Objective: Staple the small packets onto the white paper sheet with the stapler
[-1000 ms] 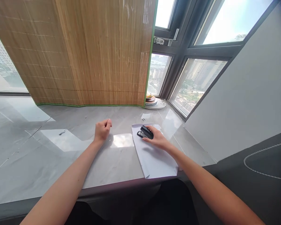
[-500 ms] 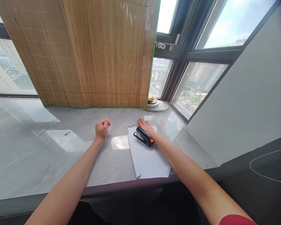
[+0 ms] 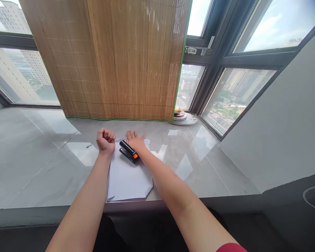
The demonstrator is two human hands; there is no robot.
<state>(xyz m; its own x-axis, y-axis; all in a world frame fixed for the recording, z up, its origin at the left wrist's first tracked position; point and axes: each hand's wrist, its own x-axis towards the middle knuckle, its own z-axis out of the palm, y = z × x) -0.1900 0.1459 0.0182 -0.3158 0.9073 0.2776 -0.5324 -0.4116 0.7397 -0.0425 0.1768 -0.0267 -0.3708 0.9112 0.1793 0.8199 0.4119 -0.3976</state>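
My left hand (image 3: 105, 140) rests clenched in a fist at the far left corner of the white paper sheet (image 3: 127, 175). The black stapler with orange end (image 3: 129, 152) lies on the sheet's far edge; my right hand (image 3: 135, 140) lies flat and released just behind it (I'd keep the sheet pinned steady).

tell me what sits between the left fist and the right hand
In the head view, the black stapler lies on the paper, between left fist and right hand.

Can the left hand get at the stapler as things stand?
Probably yes: the left hand, fisted, rests beside the stapler on the paper, with nothing between them; the right hand lies just beyond it.
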